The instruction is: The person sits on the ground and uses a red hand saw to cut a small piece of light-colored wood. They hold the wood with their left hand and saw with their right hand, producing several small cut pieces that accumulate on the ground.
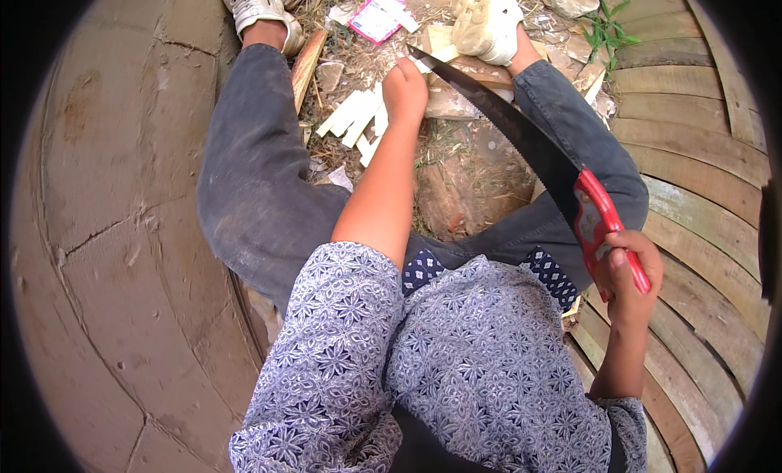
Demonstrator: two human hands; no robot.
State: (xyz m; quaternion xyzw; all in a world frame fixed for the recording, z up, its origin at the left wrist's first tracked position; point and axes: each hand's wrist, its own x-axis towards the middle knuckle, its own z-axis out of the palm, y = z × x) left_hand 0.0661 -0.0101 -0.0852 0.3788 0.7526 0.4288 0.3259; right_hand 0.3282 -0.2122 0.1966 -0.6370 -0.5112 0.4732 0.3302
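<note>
The pale wooden strip (444, 59) lies on the ground between the person's feet, resting on a flat stone or block (456, 98) and pinned by the right shoe (487, 21). The left hand (405, 90) is closed down on its near end, fingers curled over the wood. The right hand (627, 269) is wrapped tight around the red handle of a hand saw (521, 135), whose dark toothed blade runs up to the strip, its tip at or on the wood; how deep any cut goes cannot be told.

Judging by the heap of short pale offcuts (358, 119) just left of the held hand, several pieces are already cut, while the strip looks uncut at this spot, so sawing seems part done.

Beyond the offcuts, near the left shoe (259, 9), a flat square packet (380, 15) lies in the dry litter, white with a pink border. Curved wooden planks (692, 147) lie to the right, and cracked concrete (106, 188) to the left.
</note>
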